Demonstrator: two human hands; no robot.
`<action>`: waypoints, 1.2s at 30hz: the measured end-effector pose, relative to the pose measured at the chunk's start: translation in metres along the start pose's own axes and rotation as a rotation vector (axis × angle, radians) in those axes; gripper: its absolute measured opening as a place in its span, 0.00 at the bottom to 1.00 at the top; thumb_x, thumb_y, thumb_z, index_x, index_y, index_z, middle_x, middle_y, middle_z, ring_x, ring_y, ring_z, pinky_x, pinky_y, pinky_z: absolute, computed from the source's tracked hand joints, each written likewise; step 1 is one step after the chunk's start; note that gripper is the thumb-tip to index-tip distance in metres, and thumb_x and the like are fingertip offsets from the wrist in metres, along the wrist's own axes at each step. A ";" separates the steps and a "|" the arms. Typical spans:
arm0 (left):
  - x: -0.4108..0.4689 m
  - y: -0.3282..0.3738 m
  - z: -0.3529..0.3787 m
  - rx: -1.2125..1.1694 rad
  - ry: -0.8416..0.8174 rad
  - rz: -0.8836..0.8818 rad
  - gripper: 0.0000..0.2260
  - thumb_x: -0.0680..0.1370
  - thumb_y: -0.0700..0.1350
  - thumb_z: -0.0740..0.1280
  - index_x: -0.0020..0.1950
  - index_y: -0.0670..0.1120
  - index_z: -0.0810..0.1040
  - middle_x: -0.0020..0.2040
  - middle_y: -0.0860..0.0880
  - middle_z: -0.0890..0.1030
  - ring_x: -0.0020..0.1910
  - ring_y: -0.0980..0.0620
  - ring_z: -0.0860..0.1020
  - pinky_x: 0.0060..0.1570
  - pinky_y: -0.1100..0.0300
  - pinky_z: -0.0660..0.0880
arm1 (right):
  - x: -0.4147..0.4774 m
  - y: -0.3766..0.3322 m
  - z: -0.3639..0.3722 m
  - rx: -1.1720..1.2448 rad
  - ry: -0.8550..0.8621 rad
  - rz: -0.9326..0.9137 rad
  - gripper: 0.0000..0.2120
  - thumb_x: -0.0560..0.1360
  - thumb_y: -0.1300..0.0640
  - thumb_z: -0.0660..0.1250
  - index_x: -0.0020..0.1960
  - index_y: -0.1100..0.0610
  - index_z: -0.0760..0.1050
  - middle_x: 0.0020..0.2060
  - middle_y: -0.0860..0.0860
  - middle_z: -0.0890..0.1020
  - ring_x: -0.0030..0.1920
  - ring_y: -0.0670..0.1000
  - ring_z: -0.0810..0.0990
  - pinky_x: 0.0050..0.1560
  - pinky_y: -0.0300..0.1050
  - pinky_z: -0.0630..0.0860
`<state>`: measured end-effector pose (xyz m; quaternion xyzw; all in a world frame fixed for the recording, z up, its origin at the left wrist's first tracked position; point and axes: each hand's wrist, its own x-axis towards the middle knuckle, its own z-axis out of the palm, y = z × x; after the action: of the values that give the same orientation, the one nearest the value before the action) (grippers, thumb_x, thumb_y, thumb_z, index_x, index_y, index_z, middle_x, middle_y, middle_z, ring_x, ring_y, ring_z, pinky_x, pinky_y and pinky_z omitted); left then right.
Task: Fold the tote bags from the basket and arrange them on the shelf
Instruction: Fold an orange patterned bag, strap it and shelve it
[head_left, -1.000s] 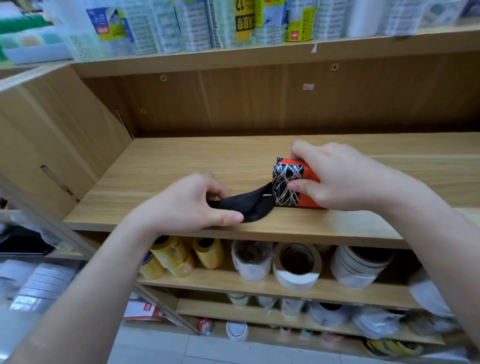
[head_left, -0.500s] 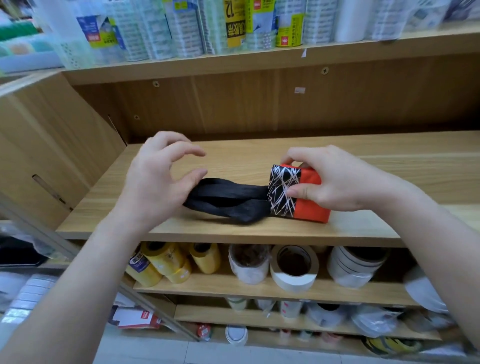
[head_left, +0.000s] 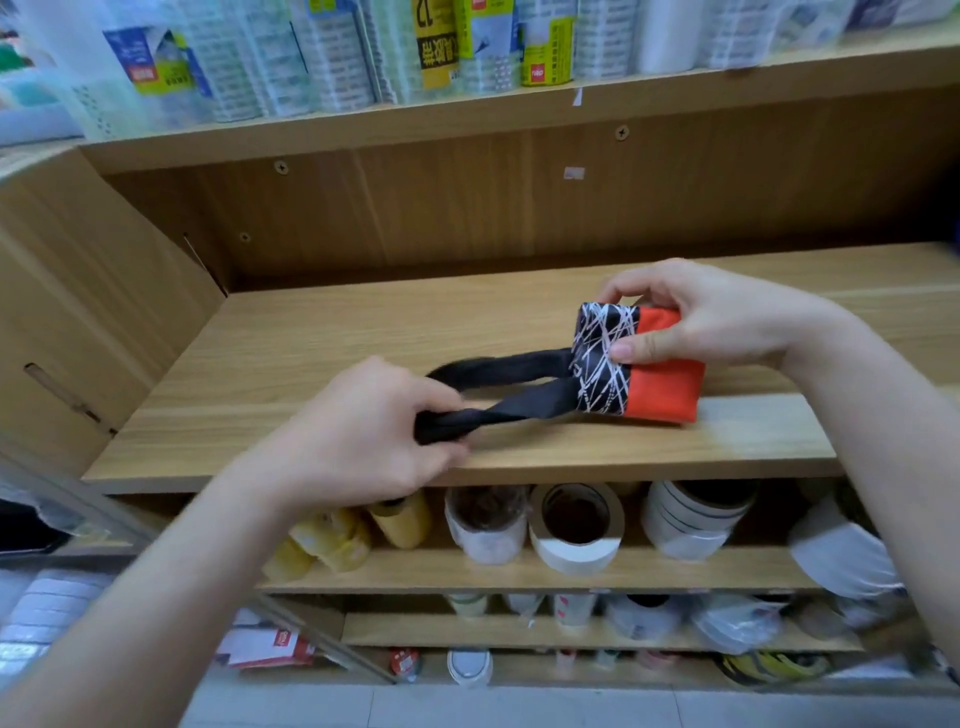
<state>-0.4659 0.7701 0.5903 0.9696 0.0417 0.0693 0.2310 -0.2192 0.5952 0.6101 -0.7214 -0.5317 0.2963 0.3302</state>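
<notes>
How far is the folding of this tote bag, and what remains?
Done: the bag body is folded into a small packet on the shelf. In hand: the right hand holds it while the left hand grips the black handles. Left: tidying those handles, probably, then placing it.

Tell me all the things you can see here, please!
tote bag: one, orange with a black-and-white scribbled band, folded small on the middle shelf
straps: two strands, black, running left from the tote bag
middle shelf: one, light wood
tape rolls: several, yellow and white, on the shelf below
wrapped packs: many, pale with yellow and blue labels, top shelf
left hand: one, grips the far end of the straps
right hand: one, pinches the tote bag
</notes>
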 end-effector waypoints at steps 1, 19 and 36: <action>-0.004 -0.002 -0.012 -0.164 -0.089 -0.003 0.08 0.72 0.53 0.69 0.44 0.51 0.84 0.37 0.52 0.82 0.38 0.53 0.80 0.37 0.55 0.76 | -0.001 0.005 -0.004 0.012 0.019 0.014 0.12 0.72 0.56 0.73 0.54 0.56 0.76 0.47 0.57 0.85 0.48 0.59 0.85 0.53 0.62 0.80; 0.033 0.021 -0.031 -1.402 -0.079 0.154 0.37 0.73 0.47 0.72 0.78 0.51 0.59 0.74 0.39 0.66 0.37 0.47 0.80 0.42 0.52 0.79 | -0.030 -0.066 0.044 -0.916 0.150 -0.133 0.38 0.78 0.57 0.60 0.65 0.23 0.39 0.48 0.49 0.61 0.35 0.47 0.69 0.33 0.43 0.70; 0.000 0.011 -0.042 -0.717 0.548 -0.096 0.37 0.62 0.48 0.76 0.71 0.53 0.70 0.69 0.52 0.74 0.70 0.51 0.71 0.68 0.48 0.69 | -0.011 -0.037 0.009 -0.164 -0.240 -0.182 0.05 0.78 0.55 0.68 0.48 0.49 0.84 0.45 0.47 0.84 0.46 0.48 0.83 0.49 0.47 0.79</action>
<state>-0.4721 0.7791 0.6322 0.7711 0.1194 0.3226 0.5357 -0.2497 0.5942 0.6346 -0.6543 -0.6529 0.3045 0.2299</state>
